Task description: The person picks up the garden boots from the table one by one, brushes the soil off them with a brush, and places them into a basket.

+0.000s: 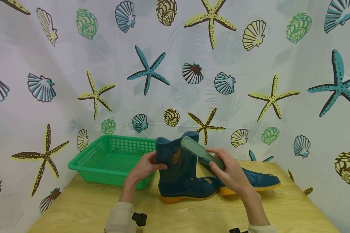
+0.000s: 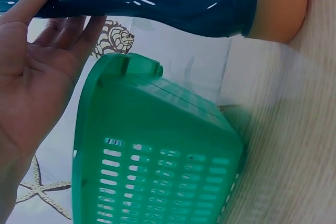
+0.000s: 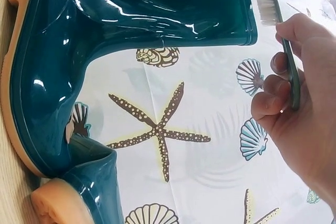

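Observation:
A dark teal rain boot with an orange sole stands upright on the table in the head view. My left hand grips its shaft near the top, thumb on the near side and fingers behind. In my right hand is a green-backed brush, held by its handle beside the top of the shaft. White bristles show in the right wrist view, apart from the boot's rim there. The second boot lies on its side at the right, partly hidden behind my right hand.
A green plastic basket with slotted sides sits on the table to the left of the upright boot. The wooden table ends at a white curtain printed with shells and starfish, which surrounds it at the back and sides.

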A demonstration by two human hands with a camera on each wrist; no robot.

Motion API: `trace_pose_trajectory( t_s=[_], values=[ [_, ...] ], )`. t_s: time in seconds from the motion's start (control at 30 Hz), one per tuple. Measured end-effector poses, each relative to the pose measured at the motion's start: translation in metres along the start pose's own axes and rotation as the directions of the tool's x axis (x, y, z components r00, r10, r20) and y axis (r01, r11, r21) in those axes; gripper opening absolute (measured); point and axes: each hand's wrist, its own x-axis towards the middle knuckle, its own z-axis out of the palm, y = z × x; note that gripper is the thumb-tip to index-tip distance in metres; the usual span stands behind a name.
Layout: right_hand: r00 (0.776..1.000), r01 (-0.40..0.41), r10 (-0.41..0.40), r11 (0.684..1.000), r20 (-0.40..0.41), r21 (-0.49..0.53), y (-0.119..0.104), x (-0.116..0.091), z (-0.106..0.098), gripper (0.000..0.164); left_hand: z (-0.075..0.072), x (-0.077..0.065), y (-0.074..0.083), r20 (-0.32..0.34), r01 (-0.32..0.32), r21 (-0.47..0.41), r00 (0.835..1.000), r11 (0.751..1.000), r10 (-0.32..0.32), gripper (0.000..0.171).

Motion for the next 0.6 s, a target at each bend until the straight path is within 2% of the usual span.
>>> trace_pose_trajectory(
  t_s=[0.2, 0.37, 0.6],
  values=[
    [1.000, 0.005, -0.005, 1.000, 0.024, 0.016, -0.0024, 0.0033, 0.0028, 0.042, -0.0027, -0.0016, 0.0009, 0.002, 0.014, 0.048, 1.000, 0.999, -0.014, 0.056],
    [0.999, 0.010, -0.009, 1.000, 0.039, -0.004, -0.0021, 0.0037, 0.0027, 0.042, -0.0055, -0.0030, -0.0022, 0.016, 0.013, 0.036, 1.000, 0.999, -0.013, 0.061],
    [0.996, -0.043, 0.044, 0.999, 0.071, -0.013, -0.0017, 0.0009, -0.0015, 0.040, -0.0048, -0.0039, 0.0004, 0.015, 0.042, 0.033, 0.999, 0.999, -0.042, 0.073]
  ],
)
